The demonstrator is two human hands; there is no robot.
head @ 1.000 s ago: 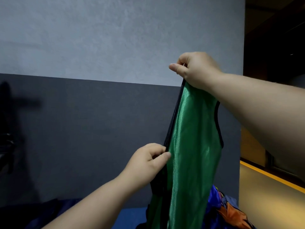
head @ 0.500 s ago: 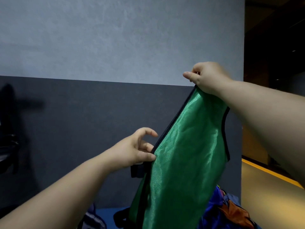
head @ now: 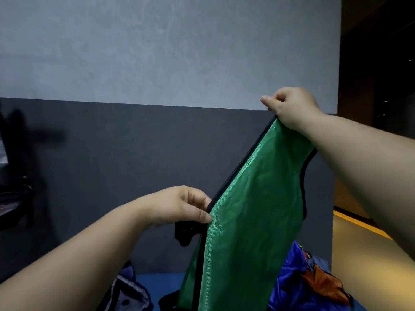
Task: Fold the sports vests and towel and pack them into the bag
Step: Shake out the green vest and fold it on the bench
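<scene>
A shiny green sports vest (head: 249, 212) with black trim hangs in the air before the wall. My right hand (head: 292, 108) pinches its top corner high on the right. My left hand (head: 179, 207) pinches the vest's black-trimmed left edge lower down, so that edge runs slanted between my hands. A blue vest (head: 292, 281) with an orange one (head: 323, 281) on it lies crumpled at the bottom right. A dark blue-grey bag or cloth (head: 130, 290) shows at the bottom left, mostly cut off. No towel is in view.
A two-tone grey wall (head: 157, 108) stands close in front. A blue surface (head: 157, 283) lies below the vest. A yellow-lit floor (head: 363, 265) and a dark opening lie to the right. Dark shapes sit at the far left edge.
My right hand moved right and down with the vest's corner. My left hand let go of the edge, shifted left and pinched it again, so the vest now hangs slanted and more spread.
</scene>
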